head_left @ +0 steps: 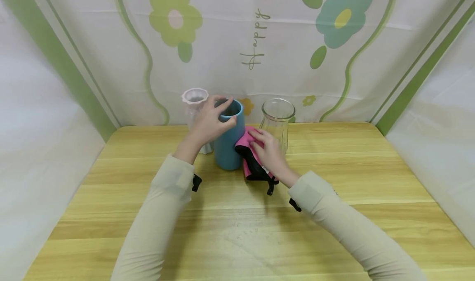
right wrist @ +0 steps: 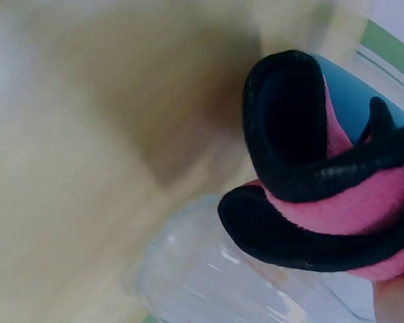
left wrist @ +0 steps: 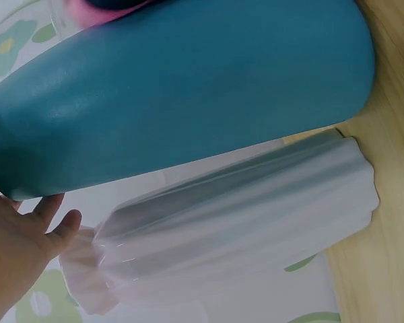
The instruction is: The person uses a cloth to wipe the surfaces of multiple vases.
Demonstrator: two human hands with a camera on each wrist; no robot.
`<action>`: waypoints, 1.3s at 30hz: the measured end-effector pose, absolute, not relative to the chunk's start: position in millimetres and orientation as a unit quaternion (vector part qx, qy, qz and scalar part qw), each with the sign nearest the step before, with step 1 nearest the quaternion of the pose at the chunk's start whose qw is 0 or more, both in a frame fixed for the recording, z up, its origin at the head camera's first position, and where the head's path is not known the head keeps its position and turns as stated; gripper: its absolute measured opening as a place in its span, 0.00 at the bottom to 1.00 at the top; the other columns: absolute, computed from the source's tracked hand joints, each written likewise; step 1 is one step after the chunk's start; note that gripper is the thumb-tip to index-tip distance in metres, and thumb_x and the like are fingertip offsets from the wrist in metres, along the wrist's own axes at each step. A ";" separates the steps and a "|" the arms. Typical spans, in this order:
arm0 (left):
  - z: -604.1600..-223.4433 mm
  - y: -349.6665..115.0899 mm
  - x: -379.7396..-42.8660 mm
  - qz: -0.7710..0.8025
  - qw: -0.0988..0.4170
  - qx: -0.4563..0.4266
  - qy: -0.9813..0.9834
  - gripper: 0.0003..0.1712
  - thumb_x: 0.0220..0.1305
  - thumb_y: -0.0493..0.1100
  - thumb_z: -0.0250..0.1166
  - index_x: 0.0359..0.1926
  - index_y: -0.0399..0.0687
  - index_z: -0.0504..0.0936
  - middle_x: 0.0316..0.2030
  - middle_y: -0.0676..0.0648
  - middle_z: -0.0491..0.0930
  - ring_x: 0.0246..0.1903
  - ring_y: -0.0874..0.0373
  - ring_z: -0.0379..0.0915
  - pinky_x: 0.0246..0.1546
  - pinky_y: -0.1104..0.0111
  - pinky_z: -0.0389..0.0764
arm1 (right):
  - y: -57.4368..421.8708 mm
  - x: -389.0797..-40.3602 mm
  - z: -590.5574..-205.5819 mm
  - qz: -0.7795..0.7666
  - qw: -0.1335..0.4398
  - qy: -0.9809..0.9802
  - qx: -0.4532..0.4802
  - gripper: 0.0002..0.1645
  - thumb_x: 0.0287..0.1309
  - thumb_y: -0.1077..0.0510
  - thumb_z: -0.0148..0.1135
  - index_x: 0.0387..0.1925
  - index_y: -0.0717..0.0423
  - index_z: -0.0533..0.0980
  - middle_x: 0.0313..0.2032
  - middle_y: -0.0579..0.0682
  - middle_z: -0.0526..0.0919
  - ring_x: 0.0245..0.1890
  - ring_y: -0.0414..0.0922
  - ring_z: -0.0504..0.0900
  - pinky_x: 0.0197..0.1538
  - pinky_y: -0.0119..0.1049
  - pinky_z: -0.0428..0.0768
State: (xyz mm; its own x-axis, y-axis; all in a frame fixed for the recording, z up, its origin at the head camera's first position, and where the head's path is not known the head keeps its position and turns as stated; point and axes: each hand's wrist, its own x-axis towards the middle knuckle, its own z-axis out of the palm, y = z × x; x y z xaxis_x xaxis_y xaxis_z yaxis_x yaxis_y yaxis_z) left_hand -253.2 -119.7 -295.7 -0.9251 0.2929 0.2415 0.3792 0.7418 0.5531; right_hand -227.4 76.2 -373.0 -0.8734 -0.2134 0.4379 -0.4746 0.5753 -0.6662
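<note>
A tall blue vase point(head_left: 229, 147) stands upright on the wooden table. My left hand point(head_left: 209, 122) holds it at the mouth, with thumb and fingers about the rim. In the left wrist view, the fingers point(left wrist: 52, 208) lie against the vase's upper end. My right hand point(head_left: 268, 151) grips a pink cloth with black edging point(head_left: 245, 140), bunched into folds against the vase's right side. The right wrist view shows the folded cloth point(right wrist: 350, 202) close up, with most of the hand out of frame.
Left of the blue vase stands a pale pinkish-white fluted vase point(head_left: 194, 96). A clear glass vase point(head_left: 280, 118) stands to the right, partly behind my right hand. Behind the wooden table point(head_left: 237, 235) hangs a white curtain point(head_left: 222, 37) printed with flowers.
</note>
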 end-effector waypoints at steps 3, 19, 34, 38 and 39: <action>-294.6 -119.9 -253.2 -0.306 0.062 -0.178 -0.933 0.39 0.59 0.59 0.54 0.72 0.57 0.60 0.72 0.44 0.54 0.70 0.46 0.52 0.67 0.48 0.61 | 75.1 -228.7 -360.9 0.445 0.182 -0.854 0.197 0.22 0.61 0.66 0.59 0.57 0.63 0.75 0.59 0.63 0.76 0.62 0.57 0.73 0.64 0.49 0.72; -297.7 -122.2 -255.0 -0.308 0.067 -0.187 -0.930 0.39 0.59 0.60 0.52 0.72 0.58 0.60 0.72 0.45 0.54 0.70 0.46 0.52 0.67 0.49 0.60 | 69.9 -231.3 -357.0 0.442 0.169 -0.860 0.191 0.26 0.64 0.62 0.56 0.64 0.58 0.69 0.62 0.61 0.73 0.63 0.56 0.72 0.65 0.49 0.71; -301.5 -121.3 -253.7 -0.307 0.084 -0.193 -0.928 0.40 0.64 0.61 0.54 0.73 0.51 0.58 0.71 0.42 0.52 0.70 0.45 0.49 0.68 0.48 0.60 | 82.0 -225.1 -407.9 0.342 0.035 -0.915 0.214 0.25 0.63 0.65 0.57 0.61 0.64 0.71 0.63 0.70 0.69 0.63 0.63 0.70 0.63 0.52 0.71; -299.6 -120.2 -252.9 -0.281 0.096 -0.195 -0.935 0.42 0.64 0.61 0.57 0.72 0.47 0.58 0.70 0.41 0.55 0.70 0.45 0.53 0.69 0.51 0.60 | 81.2 -223.7 -409.7 0.356 0.049 -0.910 0.207 0.24 0.63 0.64 0.57 0.61 0.62 0.71 0.63 0.69 0.70 0.63 0.61 0.70 0.63 0.51 0.71; -298.7 -120.2 -252.6 -0.277 0.097 -0.195 -0.936 0.42 0.64 0.61 0.57 0.72 0.47 0.59 0.70 0.41 0.56 0.69 0.45 0.53 0.69 0.51 0.59 | 80.9 -223.5 -409.2 0.360 0.053 -0.909 0.205 0.24 0.63 0.64 0.56 0.61 0.62 0.72 0.62 0.68 0.70 0.63 0.61 0.70 0.63 0.51 0.71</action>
State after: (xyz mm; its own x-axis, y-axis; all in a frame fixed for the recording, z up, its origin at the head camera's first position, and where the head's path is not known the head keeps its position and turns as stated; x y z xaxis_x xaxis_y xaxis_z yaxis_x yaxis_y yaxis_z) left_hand -252.6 -120.2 -298.7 -0.9056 0.3107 0.2887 0.4177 0.7713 0.4803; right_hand -223.5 80.9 -409.2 -0.9100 -0.3350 0.2443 -0.4114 0.6570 -0.6318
